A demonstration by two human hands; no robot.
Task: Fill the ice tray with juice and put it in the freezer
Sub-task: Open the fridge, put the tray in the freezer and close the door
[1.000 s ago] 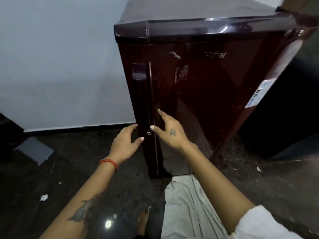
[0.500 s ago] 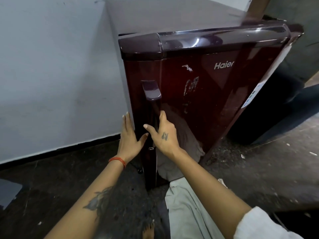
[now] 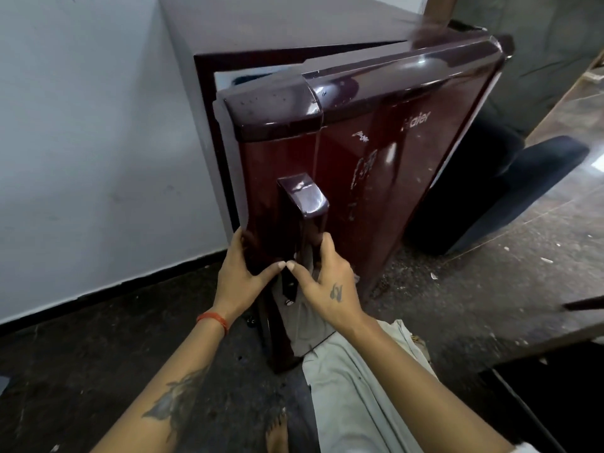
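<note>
A small dark-red fridge (image 3: 202, 37) stands on the floor against a white wall. Its glossy door (image 3: 376, 178) is swung a little way open, with a gap showing along the top left. My left hand (image 3: 240, 276) grips the door's left edge, fingers wrapped behind it. My right hand (image 3: 327, 282) grips the vertical door handle (image 3: 302, 210) from the right, thumb toward the left hand's thumb. The ice tray and juice are not in view.
A white wall (image 3: 81, 142) runs along the left. A dark cushion-like object (image 3: 496, 197) lies right of the fridge. The floor (image 3: 474, 289) is dark stone with small debris. My leg in light trousers (image 3: 353, 387) and bare foot (image 3: 277, 433) are below.
The door was closed; both hands have taken hold of its edge and handle and pulled it partly open. The camera has moved closer.
</note>
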